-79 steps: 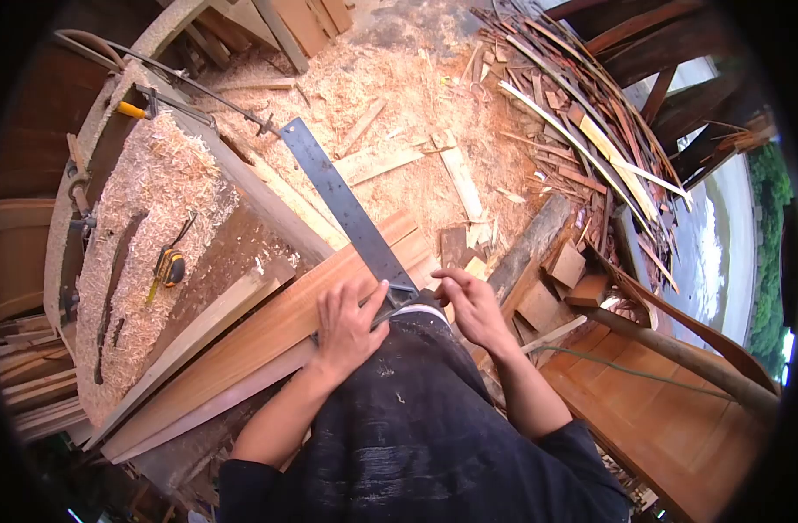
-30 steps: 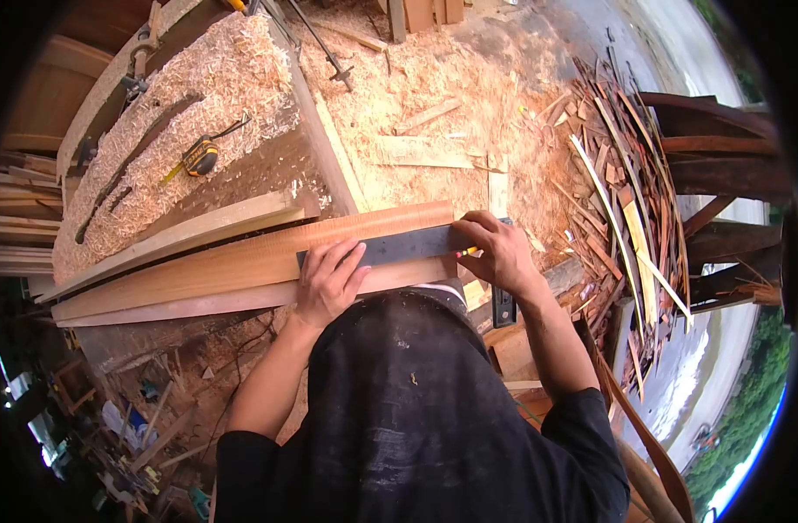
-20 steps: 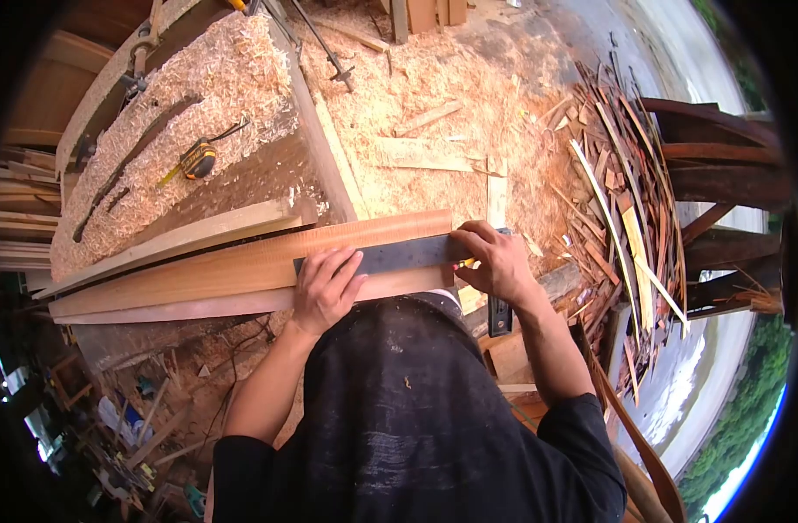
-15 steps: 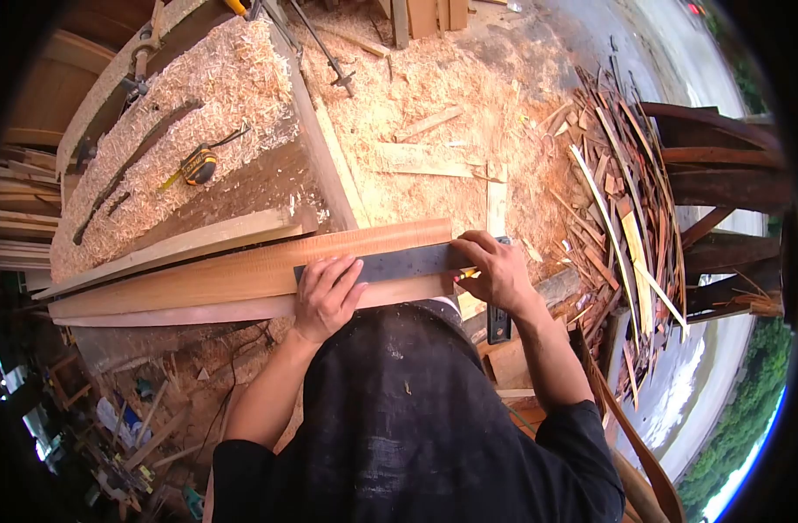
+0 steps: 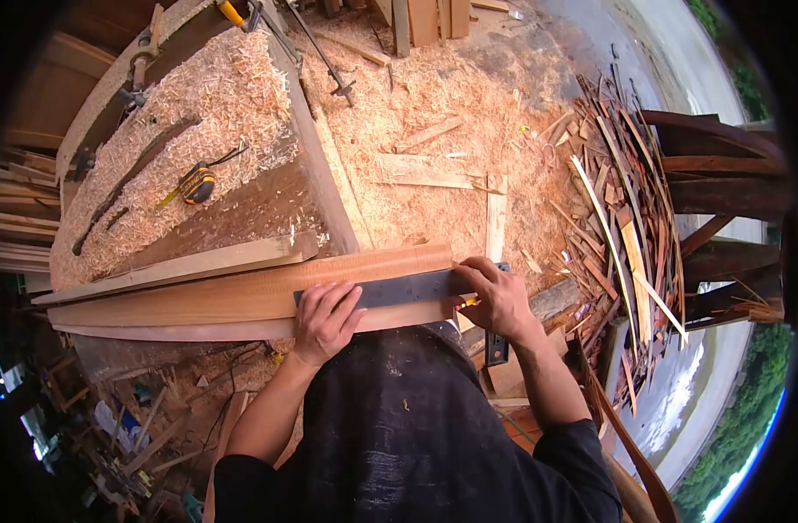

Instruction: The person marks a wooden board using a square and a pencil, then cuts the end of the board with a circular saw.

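A dark flat metal blade lies across a long tapered wooden board, near the board's wide end. My left hand presses on the blade's left end, fingers over its top and wrapped at the edge. At the other end, my right hand holds the blade between bent fingers, with a small yellow-and-red pencil sticking out from them. A dark square-shaped piece hangs below my right hand. Behind the board lies a paler wood strip.
A bench covered with shavings carries a tape measure and a curved dark strip. A bar clamp stands beyond its edge. Wood offcuts are heaped at the right, beside dark timbers.
The whole view has shifted slightly, so the board and bench appear a little lower. Both hands keep about the same place on the blade.
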